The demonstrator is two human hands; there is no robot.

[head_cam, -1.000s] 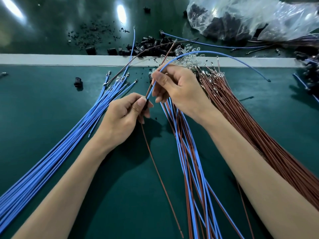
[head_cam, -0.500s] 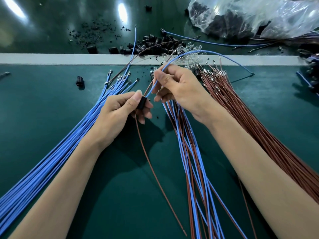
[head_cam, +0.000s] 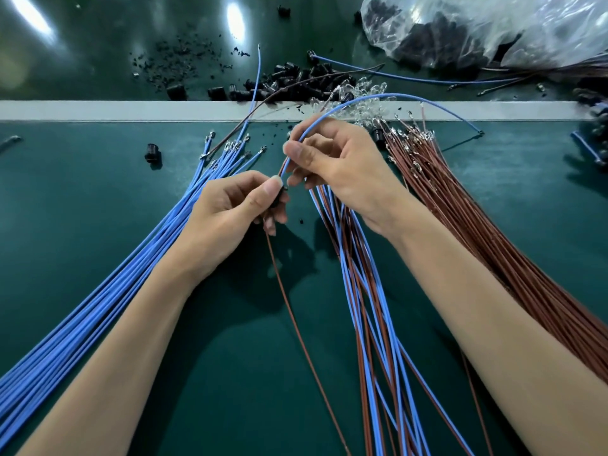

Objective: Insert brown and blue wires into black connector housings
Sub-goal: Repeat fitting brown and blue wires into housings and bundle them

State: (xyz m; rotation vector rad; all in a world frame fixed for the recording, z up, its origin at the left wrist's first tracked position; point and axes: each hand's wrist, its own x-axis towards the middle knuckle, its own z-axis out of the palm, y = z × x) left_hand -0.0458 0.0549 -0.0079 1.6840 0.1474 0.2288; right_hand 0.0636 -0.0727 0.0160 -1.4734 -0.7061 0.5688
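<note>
Pinching black housing point(head_cam: 279, 200), left hand point(head_cam: 230, 218); right hand point(head_cam: 339, 166) pinching blue wire point(head_cam: 329, 115) just above.

This is an assembly bench in a wiring workshop or factory. A green mat point(head_cam: 82, 209) carries sorted bundles of blue wires point(head_cam: 115, 284) and brown wires point(head_cam: 487, 232) with crimped metal ends. Loose black housings point(head_cam: 289, 77) lie heaped past a white strip point(head_cam: 98, 110), and a clear bag point(head_cam: 526, 24) holds more dark parts.

Blue wire point(head_cam: 404, 95) arcs to black housing point(head_cam: 279, 197); brown wire point(head_cam: 294, 324) hangs below.
</note>
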